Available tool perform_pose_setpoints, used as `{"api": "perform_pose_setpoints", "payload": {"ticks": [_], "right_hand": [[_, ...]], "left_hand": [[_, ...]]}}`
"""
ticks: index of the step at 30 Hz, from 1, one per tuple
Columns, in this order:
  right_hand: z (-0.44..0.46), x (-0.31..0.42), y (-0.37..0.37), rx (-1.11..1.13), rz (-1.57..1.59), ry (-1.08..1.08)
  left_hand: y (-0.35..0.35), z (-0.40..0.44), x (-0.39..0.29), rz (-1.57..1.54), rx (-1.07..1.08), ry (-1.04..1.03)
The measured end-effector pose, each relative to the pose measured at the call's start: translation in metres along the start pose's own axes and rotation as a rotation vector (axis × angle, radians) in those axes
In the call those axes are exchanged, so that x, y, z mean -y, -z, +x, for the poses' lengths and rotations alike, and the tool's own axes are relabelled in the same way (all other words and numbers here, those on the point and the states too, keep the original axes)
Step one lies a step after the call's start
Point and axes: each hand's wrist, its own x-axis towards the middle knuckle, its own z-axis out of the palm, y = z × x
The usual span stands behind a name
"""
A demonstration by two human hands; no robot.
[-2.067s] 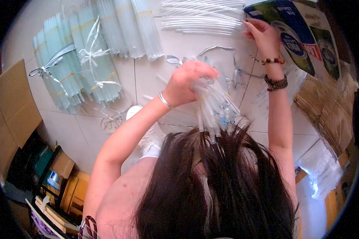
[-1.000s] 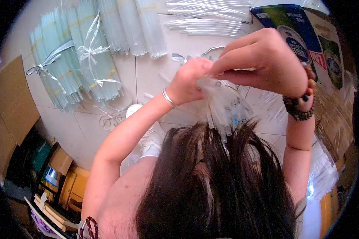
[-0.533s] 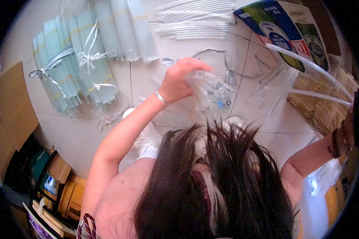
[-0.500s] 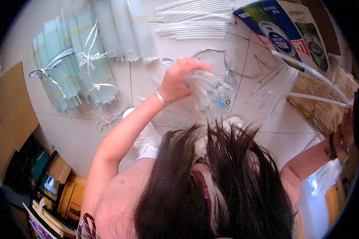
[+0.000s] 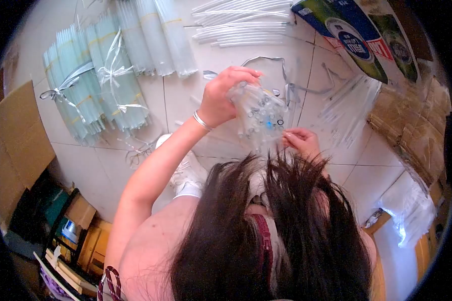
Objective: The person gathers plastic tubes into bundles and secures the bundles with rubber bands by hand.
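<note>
Gripped in my left hand (image 5: 221, 98) is a bundle of clear plastic tubes (image 5: 258, 113), its open round ends facing up toward me. A dark ring and a small blue spot show among the tube ends. My right hand (image 5: 304, 142) is at the bundle's lower right edge, thumb and fingertips pinched together; what they hold, if anything, cannot be made out. Loose clear tubes (image 5: 349, 108) lie on the floor to the right. Behind the bundle lies a grey ribbon (image 5: 285, 75).
Tied bundles of clear tubes (image 5: 113, 75) lie at the upper left, with more loose tubes (image 5: 243, 22) at the top. On the right are a printed carton (image 5: 354, 40) and brown cardboard (image 5: 412, 120). A shelf (image 5: 80, 226) stands lower left.
My right hand has come in from the far right, where it held two long clear strands, to the bundle's edge. My left hand keeps its hold on the bundle, shifted slightly up and left.
</note>
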Motion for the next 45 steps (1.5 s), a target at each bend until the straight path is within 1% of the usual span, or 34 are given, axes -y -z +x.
{"api": "perform_pose_setpoints", "payload": {"ticks": [5, 8, 11, 13, 15, 18, 21, 24, 27, 28, 29, 31, 32, 34, 36, 37, 39, 40, 42, 43, 44, 45], "right_hand": [[0.010, -0.011, -0.021, 0.011, 0.072, -0.049], [0.006, 0.009, -0.013, 0.129, -0.263, -0.056], [-0.008, 0.053, -0.019, 0.040, -1.110, 0.328], [-0.021, 0.106, -0.053, -0.038, -0.913, 0.330], [-0.007, 0.124, -0.080, -0.044, -0.947, 0.826], [0.028, 0.123, -0.113, 0.035, -0.729, 1.001], [0.048, 0.120, -0.123, 0.042, -0.530, 0.847], [0.083, 0.121, -0.116, 0.119, -0.610, 1.206], [0.075, 0.139, -0.119, 0.150, -0.645, 1.297], [0.080, 0.137, -0.126, 0.306, -0.278, 1.100], [0.085, 0.135, -0.118, 0.284, -0.445, 1.151], [0.084, 0.143, -0.105, 0.236, -0.783, 1.241], [0.082, 0.146, -0.104, 0.131, -0.965, 1.321], [0.074, 0.162, -0.115, 0.334, -0.664, 1.195], [0.073, 0.162, -0.119, 0.469, -0.471, 1.038], [0.074, 0.158, -0.119, 0.508, -0.429, 0.954], [0.073, 0.156, -0.118, 0.569, -0.307, 0.838], [0.070, 0.155, -0.115, 0.593, -0.226, 0.805], [0.067, 0.157, -0.118, 0.572, -0.191, 0.846], [0.065, 0.158, -0.119, 0.561, -0.175, 0.867], [0.069, 0.157, -0.118, 0.525, -0.243, 0.967], [0.070, 0.159, -0.118, 0.512, -0.309, 0.997]], "left_hand": [[-0.002, 0.000, 0.003, 0.007, -0.028, -0.005], [-0.002, 0.001, 0.003, 0.008, -0.036, 0.009], [-0.001, 0.000, 0.002, 0.002, -0.030, 0.029], [-0.002, 0.000, 0.002, -0.011, -0.033, 0.043], [-0.005, -0.001, 0.001, -0.032, -0.048, 0.055], [-0.009, 0.001, -0.001, -0.035, -0.097, 0.016], [-0.021, 0.007, 0.007, -0.013, -0.257, -0.055], [-0.018, 0.016, -0.010, 0.167, -0.219, -0.175], [-0.016, 0.018, -0.014, 0.128, -0.236, -0.124], [-0.017, 0.021, -0.015, 0.126, -0.254, -0.120], [-0.017, 0.024, -0.017, 0.124, -0.271, -0.115], [-0.007, 0.030, -0.014, 0.281, -0.197, -0.211], [-0.009, 0.030, -0.006, 0.264, -0.244, -0.248], [-0.007, 0.032, -0.010, 0.251, -0.219, -0.274], [-0.006, 0.034, -0.016, 0.182, -0.179, -0.277], [-0.006, 0.034, -0.019, 0.120, -0.152, -0.268], [-0.001, 0.035, -0.028, 0.104, -0.066, -0.263], [0.005, 0.038, -0.034, 0.150, -0.006, -0.265], [-0.002, 0.039, -0.032, 0.065, -0.098, -0.368], [0.001, 0.037, -0.031, 0.074, -0.071, -0.354], [0.005, 0.035, -0.031, 0.081, -0.044, -0.341], [0.007, 0.034, -0.030, 0.089, -0.018, -0.328]]}}
